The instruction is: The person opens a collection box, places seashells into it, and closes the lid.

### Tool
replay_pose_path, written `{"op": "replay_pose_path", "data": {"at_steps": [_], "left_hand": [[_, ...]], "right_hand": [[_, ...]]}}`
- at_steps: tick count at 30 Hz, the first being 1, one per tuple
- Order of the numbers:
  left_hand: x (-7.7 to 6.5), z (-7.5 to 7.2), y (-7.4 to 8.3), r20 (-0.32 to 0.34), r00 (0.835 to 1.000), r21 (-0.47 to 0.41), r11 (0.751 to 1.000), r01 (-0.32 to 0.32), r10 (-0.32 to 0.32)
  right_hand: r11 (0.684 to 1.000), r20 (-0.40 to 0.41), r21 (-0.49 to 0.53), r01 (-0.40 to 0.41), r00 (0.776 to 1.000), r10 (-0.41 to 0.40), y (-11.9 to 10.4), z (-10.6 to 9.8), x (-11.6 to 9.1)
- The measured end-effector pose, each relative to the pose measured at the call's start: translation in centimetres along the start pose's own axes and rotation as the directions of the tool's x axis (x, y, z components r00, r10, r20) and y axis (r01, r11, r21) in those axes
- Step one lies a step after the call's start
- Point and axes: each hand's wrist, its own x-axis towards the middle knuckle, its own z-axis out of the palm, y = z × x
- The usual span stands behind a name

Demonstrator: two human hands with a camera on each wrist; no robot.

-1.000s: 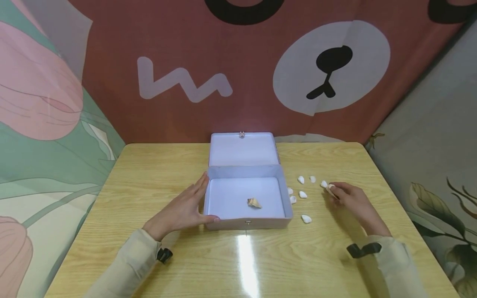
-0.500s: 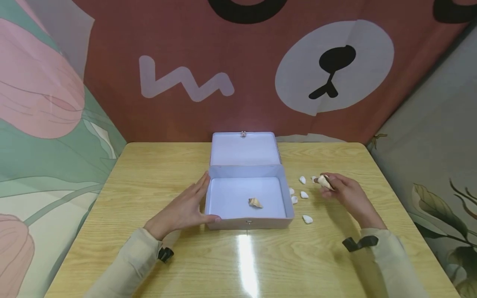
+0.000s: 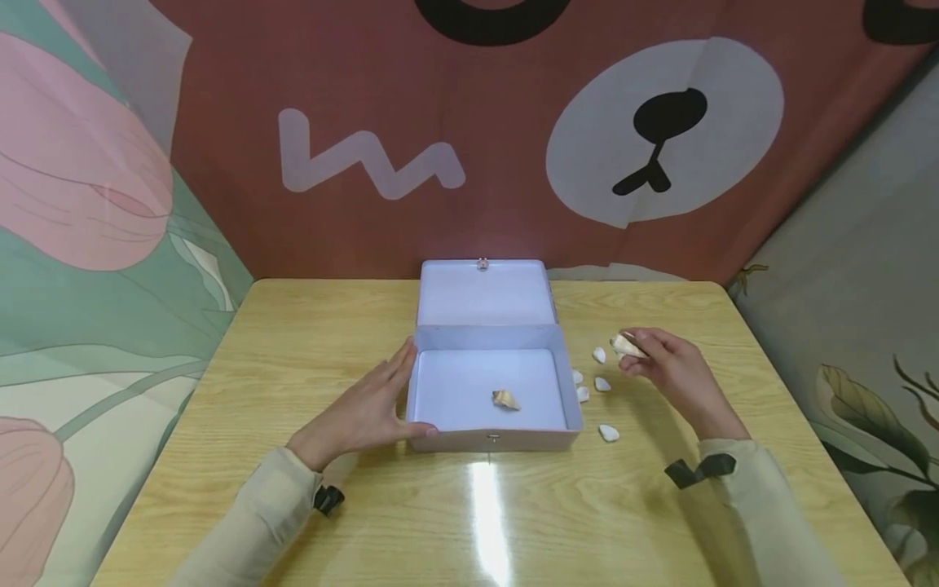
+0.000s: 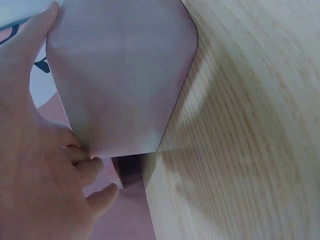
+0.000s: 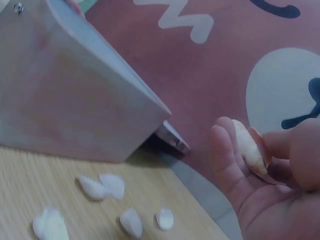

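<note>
A pale, hinged tin box stands on the table with its lid raised at the back. Inside on the floor lies one tan, spiky spiral seashell. My left hand holds the box's front left corner, thumb at the front rim and fingers along the left side. To the right of the box and above the table, my right hand pinches another seashell, cream with brownish marks. The right wrist view shows this seashell between thumb and fingers.
Several small white shells lie scattered right of the box, among them a white shell nearest the front and another shell farther back. The wooden table meets a red printed cloth behind.
My right hand has lifted the cream seashell off the table and moved it left toward the box. My left hand stays at the box corner. The view has shifted slightly.
</note>
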Motion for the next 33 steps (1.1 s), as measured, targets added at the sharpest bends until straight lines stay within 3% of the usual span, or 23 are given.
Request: {"op": "replay_pose_path", "data": {"at_steps": [7, 26, 33], "left_hand": [[0.0, 0.0, 0.0, 0.000, 1.000, 0.001, 1.000, 0.001, -0.001], [-0.2, 0.1, 0.0, 0.003, 1.000, -0.031, 1.000, -0.005, 0.005], [-0.3, 0.0, 0.1, 0.002, 1.000, -0.032, 0.999, -0.005, 0.005]], "right_hand": [[0.998, 0.033, 0.055, -0.024, 0.999, 0.022, -0.9, 1.7, 0.8], [0.983, 0.181, -0.152, -0.098, 0.975, 0.125, -1.7, 5.8, 2.3], [0.979, 0.215, -0.193, -0.064, 0.971, 0.105, -2.3, 6.3, 2.2]]}}
